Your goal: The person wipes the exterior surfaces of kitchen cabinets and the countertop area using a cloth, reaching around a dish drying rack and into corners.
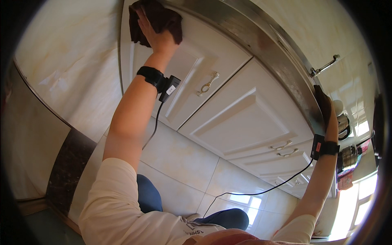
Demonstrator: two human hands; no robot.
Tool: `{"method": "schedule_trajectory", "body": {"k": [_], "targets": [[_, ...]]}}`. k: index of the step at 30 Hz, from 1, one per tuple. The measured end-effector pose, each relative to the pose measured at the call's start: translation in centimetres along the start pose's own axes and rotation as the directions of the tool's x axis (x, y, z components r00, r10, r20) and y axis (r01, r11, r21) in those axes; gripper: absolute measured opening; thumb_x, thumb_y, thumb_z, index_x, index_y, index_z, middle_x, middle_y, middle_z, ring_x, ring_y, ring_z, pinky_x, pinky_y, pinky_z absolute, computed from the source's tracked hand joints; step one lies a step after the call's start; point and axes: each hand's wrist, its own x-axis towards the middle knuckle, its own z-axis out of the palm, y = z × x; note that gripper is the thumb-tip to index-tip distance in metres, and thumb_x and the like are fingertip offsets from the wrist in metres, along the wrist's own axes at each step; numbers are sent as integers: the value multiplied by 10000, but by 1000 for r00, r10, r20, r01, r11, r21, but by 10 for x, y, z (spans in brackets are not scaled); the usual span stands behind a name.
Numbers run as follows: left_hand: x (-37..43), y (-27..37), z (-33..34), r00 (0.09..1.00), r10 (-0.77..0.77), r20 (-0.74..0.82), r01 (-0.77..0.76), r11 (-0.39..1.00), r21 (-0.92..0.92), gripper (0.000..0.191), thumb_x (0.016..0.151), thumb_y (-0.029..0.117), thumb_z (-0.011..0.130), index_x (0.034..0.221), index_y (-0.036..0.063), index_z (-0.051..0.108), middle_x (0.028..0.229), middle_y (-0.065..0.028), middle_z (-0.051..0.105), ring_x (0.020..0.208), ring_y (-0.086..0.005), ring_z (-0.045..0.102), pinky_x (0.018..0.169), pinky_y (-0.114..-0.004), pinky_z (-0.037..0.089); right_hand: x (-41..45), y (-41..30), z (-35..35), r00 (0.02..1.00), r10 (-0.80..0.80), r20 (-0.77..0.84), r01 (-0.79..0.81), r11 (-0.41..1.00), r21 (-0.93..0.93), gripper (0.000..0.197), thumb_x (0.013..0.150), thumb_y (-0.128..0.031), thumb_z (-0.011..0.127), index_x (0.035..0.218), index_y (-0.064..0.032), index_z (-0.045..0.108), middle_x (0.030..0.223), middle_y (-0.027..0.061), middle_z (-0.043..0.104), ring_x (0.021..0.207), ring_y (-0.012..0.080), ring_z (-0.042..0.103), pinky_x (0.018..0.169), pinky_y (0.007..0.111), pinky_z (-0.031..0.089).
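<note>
My left hand (pixel 160 39) holds a dark brown cloth (pixel 165 18) flat against the upper part of a white cabinet door (pixel 183 64). The cloth spreads past both sides of the hand, and some of the fingers are hidden by it. An ornate metal handle (pixel 209 84) sits on that door, below and to the right of the hand. At the far right, my right hand (pixel 325 105) rests at the edge of the metal-faced countertop (pixel 284 62). It lies in dark shadow, so its fingers and anything under them are unclear.
A second cabinet door (pixel 242 122) and drawers with handles (pixel 280 145) continue rightward. A faucet (pixel 326 65) rises above the counter. A kettle (pixel 343 126) and a glass jar (pixel 349 156) stand past my right wrist. A black cable (pixel 263 193) hangs from the right wrist device over the tiled floor (pixel 180 150).
</note>
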Motion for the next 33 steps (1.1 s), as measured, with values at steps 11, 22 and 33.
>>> {"method": "schedule_trajectory", "body": {"k": [11,22,33], "targets": [[-84,152,22,946,260,193,-190,929,-318,877,639,268,707,1384,17,318,1408,-205,307,1377,-379,194,1128,-564,95,0,10,-2,999,42,-22,-30,926,376,419,978,-139,359,1354,31,433,1305,51,531,1150,131,503,988,248,375],[-45,129,2,614,731,297,-705,678,-208,417,744,272,650,1138,135,639,1307,-45,491,1234,-241,431,1087,-462,277,-6,26,-13,995,93,35,-95,784,613,466,1003,-189,307,1419,20,333,1440,61,412,1306,162,396,1102,277,268],[-18,-101,-43,979,160,123,-182,963,199,722,767,259,640,1384,6,363,1461,-250,277,1344,-444,247,1108,-521,212,-19,-5,-8,982,160,-99,-138,971,196,488,1000,-248,340,1437,-31,334,1395,63,453,1248,156,428,1067,290,291]]}}
